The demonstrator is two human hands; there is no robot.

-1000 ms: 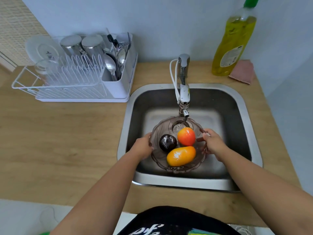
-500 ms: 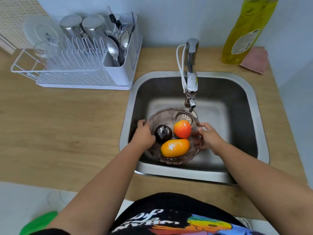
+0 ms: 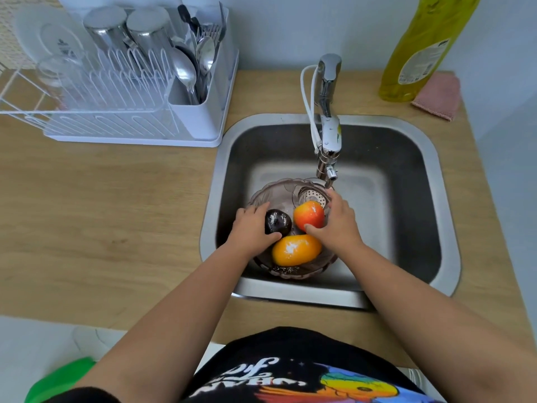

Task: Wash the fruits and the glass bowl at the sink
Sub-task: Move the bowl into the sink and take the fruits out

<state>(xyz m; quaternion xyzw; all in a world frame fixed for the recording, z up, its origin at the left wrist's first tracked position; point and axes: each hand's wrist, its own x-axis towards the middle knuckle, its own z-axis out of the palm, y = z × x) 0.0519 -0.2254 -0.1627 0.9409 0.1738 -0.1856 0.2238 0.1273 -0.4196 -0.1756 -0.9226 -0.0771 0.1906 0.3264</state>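
Note:
A clear glass bowl [image 3: 279,191] with a scalloped rim rests in the steel sink [image 3: 406,199], under the tap [image 3: 328,117]. It holds a dark purple fruit [image 3: 279,221], a red-orange fruit [image 3: 309,214] and a yellow-orange mango [image 3: 296,249]. My left hand [image 3: 252,228] curls around the dark fruit, thumb below it. My right hand [image 3: 337,222] wraps the red-orange fruit from the right. No water stream shows.
A white dish rack [image 3: 116,82] with cups, a plate and cutlery stands on the wooden counter [image 3: 101,213] at the back left. A yellow dish-soap bottle [image 3: 418,48] and a pink cloth [image 3: 438,96] sit at the back right.
Both hands left the bowl's rim and moved inward onto the fruits: left onto the dark one, right onto the red-orange one. The camera view tilted down and closer.

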